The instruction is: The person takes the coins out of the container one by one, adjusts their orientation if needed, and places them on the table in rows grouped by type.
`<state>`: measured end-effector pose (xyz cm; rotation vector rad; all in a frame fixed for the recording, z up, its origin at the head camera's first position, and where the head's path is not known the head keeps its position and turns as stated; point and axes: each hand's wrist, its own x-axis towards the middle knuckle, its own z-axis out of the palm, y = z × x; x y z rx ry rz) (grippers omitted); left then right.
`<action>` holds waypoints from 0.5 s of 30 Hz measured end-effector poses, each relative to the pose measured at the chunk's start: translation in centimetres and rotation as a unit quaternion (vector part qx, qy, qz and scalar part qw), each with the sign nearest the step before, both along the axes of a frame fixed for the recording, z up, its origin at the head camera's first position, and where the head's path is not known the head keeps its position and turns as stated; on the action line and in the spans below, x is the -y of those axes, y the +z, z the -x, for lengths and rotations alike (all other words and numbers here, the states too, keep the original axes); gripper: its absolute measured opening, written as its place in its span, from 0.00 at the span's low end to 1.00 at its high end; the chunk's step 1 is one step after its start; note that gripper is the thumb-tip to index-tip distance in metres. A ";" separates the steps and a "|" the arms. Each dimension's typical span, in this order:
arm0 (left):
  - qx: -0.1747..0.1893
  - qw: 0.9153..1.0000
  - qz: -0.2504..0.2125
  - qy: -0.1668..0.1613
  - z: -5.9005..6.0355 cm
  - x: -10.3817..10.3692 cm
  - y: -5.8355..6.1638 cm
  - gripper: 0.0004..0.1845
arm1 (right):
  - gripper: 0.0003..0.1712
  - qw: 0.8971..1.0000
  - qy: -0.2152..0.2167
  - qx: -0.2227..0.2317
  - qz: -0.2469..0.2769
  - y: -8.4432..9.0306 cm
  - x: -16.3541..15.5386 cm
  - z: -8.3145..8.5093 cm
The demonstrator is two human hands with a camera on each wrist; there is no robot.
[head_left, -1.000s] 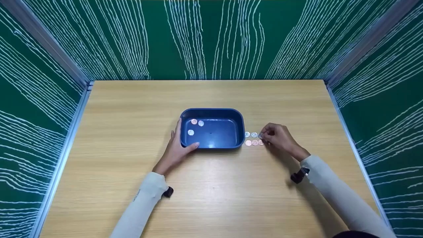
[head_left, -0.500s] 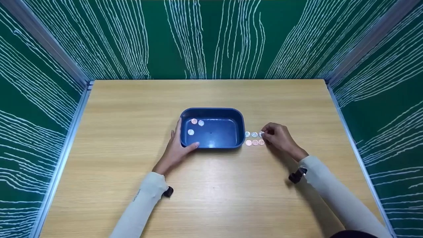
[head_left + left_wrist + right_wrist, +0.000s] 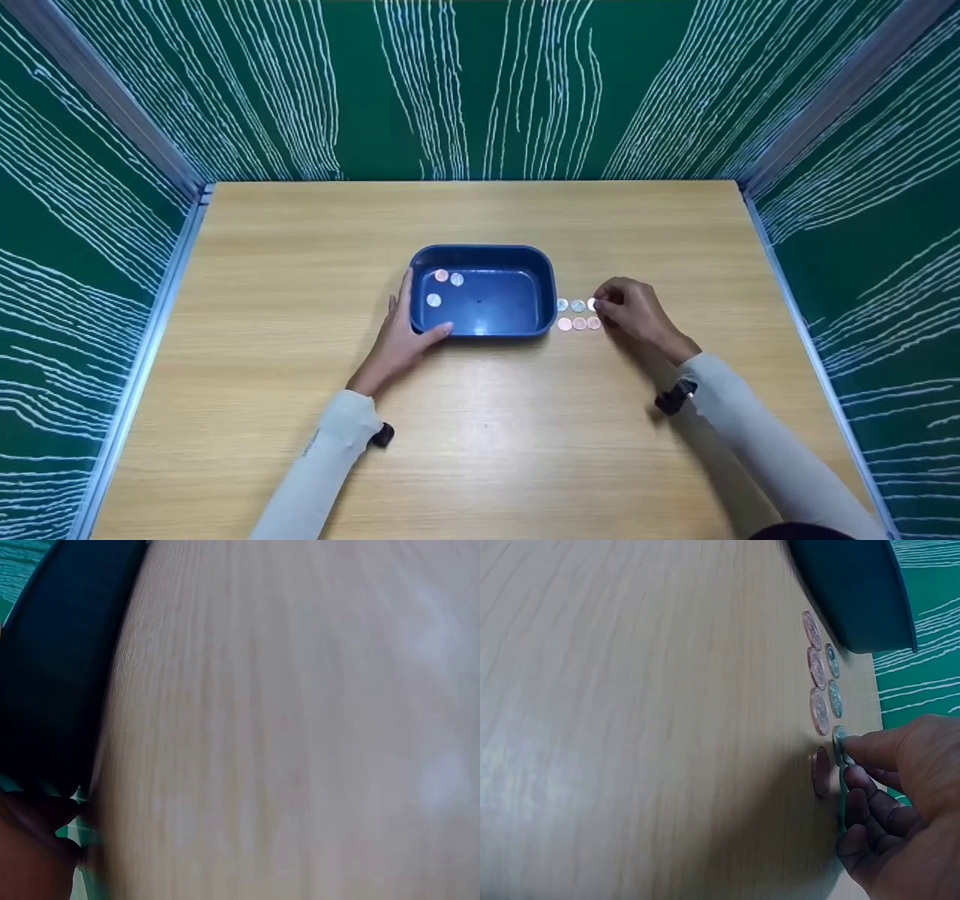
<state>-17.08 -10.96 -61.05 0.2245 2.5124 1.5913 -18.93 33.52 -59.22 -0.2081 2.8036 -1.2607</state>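
Right hand (image 3: 634,311) pinches silver coin (image 3: 841,742); left hand (image 3: 401,337) holds tray (image 3: 544,262)

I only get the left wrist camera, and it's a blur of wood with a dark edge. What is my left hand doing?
Observer: The left hand holds the near left corner of the blue tray, with the thumb over its rim.
Operator: Is anything in the tray?
Observer: Three coins lie at its left end.
Operator: And the right hand?
Observer: The right hand pinches a silver coin at the far end of the coin rows on the table beside the tray.
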 end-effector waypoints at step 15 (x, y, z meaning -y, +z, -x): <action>0.005 1.000 -0.002 0.006 -0.1 -0.1 0.1 0.67 | 0.11 0.999 0.014 -0.010 0.028 4.3 3.0 0.9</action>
